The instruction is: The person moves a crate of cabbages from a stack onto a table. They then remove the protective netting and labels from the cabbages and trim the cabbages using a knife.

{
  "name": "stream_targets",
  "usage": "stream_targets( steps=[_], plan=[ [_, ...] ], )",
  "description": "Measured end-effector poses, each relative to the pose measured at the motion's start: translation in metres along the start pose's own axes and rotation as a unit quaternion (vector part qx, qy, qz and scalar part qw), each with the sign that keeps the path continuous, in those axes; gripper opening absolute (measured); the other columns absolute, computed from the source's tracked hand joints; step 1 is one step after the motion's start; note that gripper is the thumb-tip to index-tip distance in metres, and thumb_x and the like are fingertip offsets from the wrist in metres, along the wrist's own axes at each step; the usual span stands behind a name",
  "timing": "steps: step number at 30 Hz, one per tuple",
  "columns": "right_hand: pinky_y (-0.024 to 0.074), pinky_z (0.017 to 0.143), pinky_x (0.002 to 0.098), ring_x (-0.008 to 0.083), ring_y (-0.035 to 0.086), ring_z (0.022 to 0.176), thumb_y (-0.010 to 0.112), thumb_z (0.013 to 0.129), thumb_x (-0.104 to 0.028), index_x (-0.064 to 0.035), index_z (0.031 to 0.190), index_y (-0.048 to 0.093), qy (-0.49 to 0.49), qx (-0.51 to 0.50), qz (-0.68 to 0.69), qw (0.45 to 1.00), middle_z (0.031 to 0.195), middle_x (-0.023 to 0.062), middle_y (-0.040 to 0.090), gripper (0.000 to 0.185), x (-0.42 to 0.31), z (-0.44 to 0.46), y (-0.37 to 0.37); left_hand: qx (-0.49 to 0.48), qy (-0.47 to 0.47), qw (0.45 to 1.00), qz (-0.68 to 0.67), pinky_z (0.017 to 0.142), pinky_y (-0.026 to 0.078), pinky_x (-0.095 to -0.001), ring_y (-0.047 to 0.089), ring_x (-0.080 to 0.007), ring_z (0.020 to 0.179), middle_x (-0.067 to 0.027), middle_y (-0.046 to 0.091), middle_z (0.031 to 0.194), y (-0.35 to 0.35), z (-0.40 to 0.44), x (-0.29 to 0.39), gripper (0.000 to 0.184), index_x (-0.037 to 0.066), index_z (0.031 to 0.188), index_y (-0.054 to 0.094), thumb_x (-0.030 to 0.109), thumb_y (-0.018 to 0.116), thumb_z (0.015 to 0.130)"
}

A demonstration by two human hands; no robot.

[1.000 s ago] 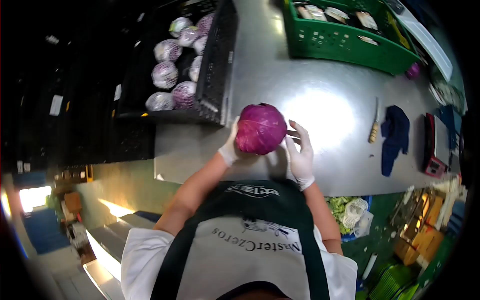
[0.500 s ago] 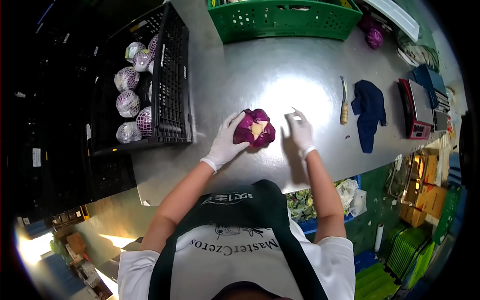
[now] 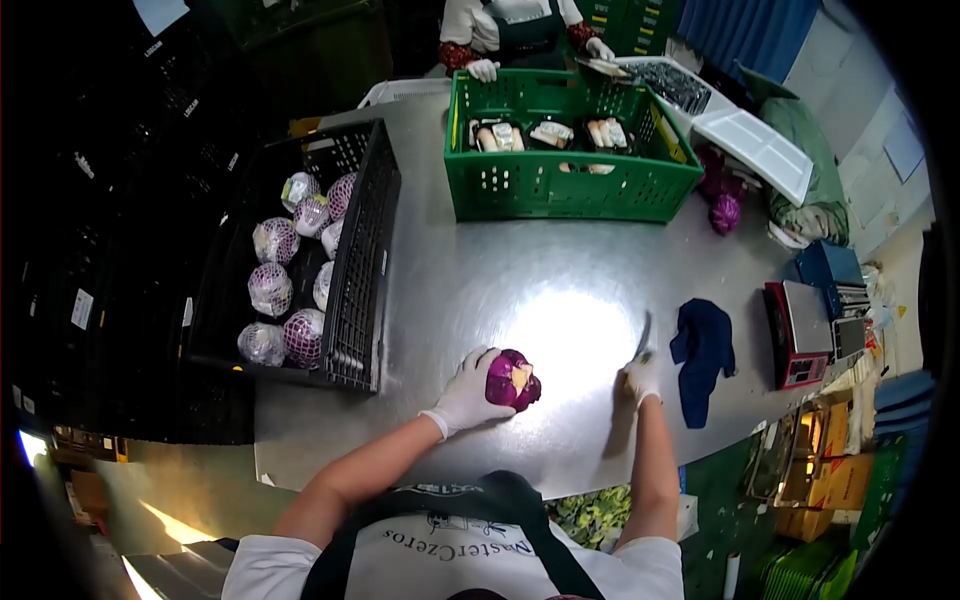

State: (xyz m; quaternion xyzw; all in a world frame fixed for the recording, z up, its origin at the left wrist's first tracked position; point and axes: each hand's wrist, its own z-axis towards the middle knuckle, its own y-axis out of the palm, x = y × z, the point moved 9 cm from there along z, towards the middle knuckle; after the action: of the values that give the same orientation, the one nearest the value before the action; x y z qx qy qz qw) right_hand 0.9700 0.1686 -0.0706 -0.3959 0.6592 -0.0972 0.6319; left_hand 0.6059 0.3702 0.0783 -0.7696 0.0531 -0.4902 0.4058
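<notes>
My gloved left hand point(image 3: 468, 392) grips a red cabbage point(image 3: 513, 382) from its left side, on the steel table point(image 3: 440, 300). The cabbage's pale cut stem end faces up. To the right, my gloved right hand point(image 3: 643, 378) closes round the handle of a knife point(image 3: 647, 330), whose blade points away from me. The fingers cover most of the handle. A dark blue cloth point(image 3: 703, 350) lies just right of this hand.
On the left, a black crate point(image 3: 365, 300) holds several net-wrapped cabbages point(image 3: 270, 288). A green crate point(image 3: 560, 190) with packed trays stands at the back, with a co-worker point(image 3: 515, 30) behind it. A red scale point(image 3: 795, 335) sits at right; another red cabbage point(image 3: 725, 212) lies beyond.
My right hand has moved right and taken hold of the knife, which lay on the table. My left hand still holds the cabbage. The view has tilted up, showing the co-worker.
</notes>
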Motion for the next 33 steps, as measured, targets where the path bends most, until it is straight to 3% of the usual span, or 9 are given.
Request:
stream_targets(
  steps=[1, 3, 5, 7, 10, 13, 16, 19, 33],
  plan=[
    [0.0488, 0.049, 0.0386, 0.0250, 0.059, 0.056, 0.055, 0.075, -0.001, -0.0003, 0.104, 0.052, 0.085, -0.088, 0.062, 0.991, 0.075, 0.0159, 0.056, 0.029, -0.038, -0.038, 0.002, -0.006, 0.003, 1.000, -0.002, 0.109, 0.035, -0.0432, 0.036, -0.0425, 0.131, -0.0249, 0.030, 0.143, -0.001, 0.002, 0.001, 0.102, 0.005, 0.141, 0.030, 0.041, 0.081, 0.061],
    [0.0406, 0.035, 0.0354, 0.0196, 0.051, 0.044, 0.053, 0.074, 0.004, -0.0030, 0.101, 0.047, 0.122, -0.179, 0.218, 0.952, 0.073, 0.0113, 0.054, 0.028, -0.005, -0.042, 0.046, -0.016, 0.003, 0.999, 0.029, 0.109, 0.035, -0.0439, 0.037, -0.0433, 0.130, -0.0247, 0.032, 0.141, -0.004, 0.003, 0.007, 0.098, 0.008, 0.141, 0.031, 0.040, 0.080, 0.063],
    [0.0421, 0.037, 0.0321, 0.0177, 0.051, 0.046, 0.050, 0.073, 0.009, -0.0029, 0.103, 0.045, 0.090, -0.173, 0.290, 0.937, 0.074, 0.0101, 0.055, 0.032, -0.017, -0.072, 0.063, -0.010, 0.007, 0.999, 0.049, 0.107, 0.037, -0.0437, 0.039, -0.0432, 0.128, -0.0244, 0.032, 0.141, -0.002, 0.004, 0.007, 0.098, 0.008, 0.140, 0.031, 0.040, 0.081, 0.062],
    [0.0437, 0.040, 0.0278, 0.0155, 0.052, 0.048, 0.051, 0.081, 0.009, -0.0030, 0.105, 0.043, 0.136, -0.162, 0.392, 0.895, 0.074, 0.0091, 0.056, 0.028, -0.069, -0.130, 0.061, -0.027, -0.001, 0.999, 0.028, 0.106, 0.039, -0.0434, 0.041, -0.0431, 0.127, -0.0241, 0.032, 0.141, 0.000, 0.005, 0.005, 0.098, 0.009, 0.140, 0.031, 0.039, 0.081, 0.062],
    [0.0445, 0.043, 0.0239, 0.0115, 0.053, 0.050, 0.055, 0.094, -0.009, -0.0038, 0.107, 0.047, 0.082, -0.196, 0.375, 0.903, 0.075, 0.0071, 0.058, 0.016, -0.080, -0.153, 0.081, -0.030, 0.005, 0.998, 0.047, 0.104, 0.041, -0.0429, 0.044, -0.0427, 0.126, -0.0234, 0.032, 0.142, 0.003, 0.009, -0.001, 0.099, 0.009, 0.141, 0.030, 0.038, 0.081, 0.061],
    [0.0412, 0.044, 0.0204, 0.0080, 0.052, 0.052, 0.055, 0.097, -0.022, -0.0039, 0.117, 0.054, 0.054, -0.208, 0.402, 0.890, 0.075, 0.0014, 0.057, 0.027, -0.102, -0.178, 0.092, -0.046, -0.002, 0.997, 0.060, 0.104, 0.041, -0.0432, 0.043, -0.0433, 0.126, -0.0234, 0.032, 0.142, 0.000, 0.009, 0.000, 0.100, 0.010, 0.142, 0.030, 0.039, 0.081, 0.062],
    [0.0415, 0.050, 0.0210, 0.0056, 0.050, 0.057, 0.055, 0.096, -0.020, -0.0083, 0.126, 0.054, 0.003, -0.230, 0.334, 0.914, 0.072, -0.0016, 0.054, 0.032, -0.117, -0.193, 0.102, -0.043, 0.008, 0.997, 0.068, 0.104, 0.040, -0.0434, 0.043, -0.0438, 0.126, -0.0236, 0.032, 0.142, 0.001, 0.011, 0.000, 0.101, 0.011, 0.144, 0.029, 0.040, 0.081, 0.062],
    [0.0412, 0.053, 0.0216, 0.0052, 0.047, 0.057, 0.057, 0.094, -0.016, -0.0061, 0.122, 0.058, -0.044, -0.210, 0.281, 0.935, 0.069, -0.0035, 0.050, 0.030, -0.132, -0.199, 0.097, -0.059, -0.001, 0.996, 0.065, 0.107, 0.038, -0.0427, 0.040, -0.0432, 0.128, -0.0240, 0.031, 0.142, 0.001, 0.011, 0.000, 0.104, 0.012, 0.146, 0.027, 0.037, 0.083, 0.062],
    [0.0447, 0.055, 0.0222, 0.0056, 0.052, 0.062, 0.061, 0.090, -0.009, -0.0035, 0.118, 0.060, -0.082, -0.164, 0.232, 0.955, 0.076, -0.0007, 0.058, 0.029, -0.142, -0.208, 0.088, -0.057, 0.008, 0.997, 0.051, 0.109, 0.035, -0.0417, 0.037, -0.0430, 0.130, -0.0242, 0.029, 0.143, 0.004, 0.011, -0.005, 0.105, 0.011, 0.147, 0.025, 0.035, 0.084, 0.063]
  ],
)
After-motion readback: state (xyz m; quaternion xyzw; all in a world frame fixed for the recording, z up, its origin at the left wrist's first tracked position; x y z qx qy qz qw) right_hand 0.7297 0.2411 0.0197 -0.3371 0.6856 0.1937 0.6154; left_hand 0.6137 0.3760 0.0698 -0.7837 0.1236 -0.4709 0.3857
